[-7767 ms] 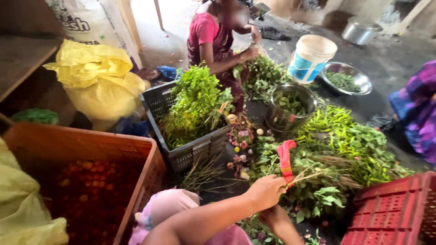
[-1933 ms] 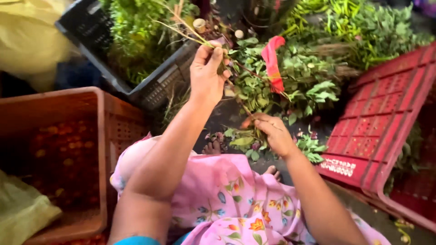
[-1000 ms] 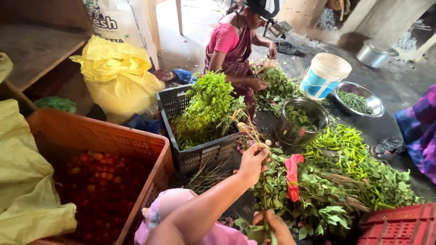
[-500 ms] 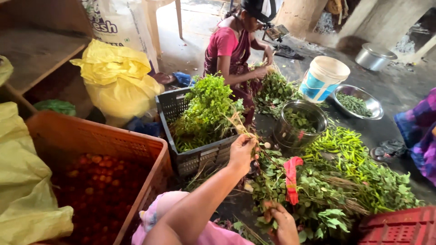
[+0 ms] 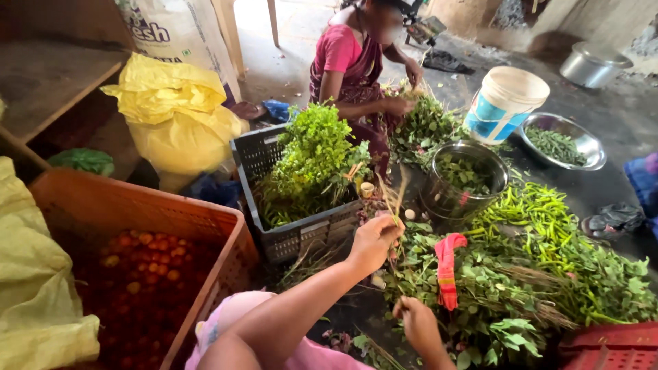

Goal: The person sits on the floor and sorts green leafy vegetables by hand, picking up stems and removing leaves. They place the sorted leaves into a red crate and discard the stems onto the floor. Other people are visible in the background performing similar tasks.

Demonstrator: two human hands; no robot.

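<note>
Here my left hand (image 5: 373,241) is raised above the leafy heap, forearm stretched forward from the lower edge of the view, fingers pinched together on a thin bunch of pale stalks (image 5: 395,195) that stand up out of the fist and fan out a little at the top. My right hand (image 5: 417,322) sits lower and nearer to me, fingers curled shut on something thin (I cannot make out what, as the knuckles cover it); its wrist is cut off by the bottom edge. Both hands hover over the pile of green leaves (image 5: 493,301), where a red cloth strip (image 5: 447,267) lies across the middle. Just left of my raised hand stands a dark crate (image 5: 291,229) full of herbs, and beyond it an orange crate (image 5: 147,219) holding tomatoes in shadow. Past the stalks are a steel pot (image 5: 465,179), green chillies (image 5: 541,209) and another person (image 5: 353,65) seated, handling greens.
</note>
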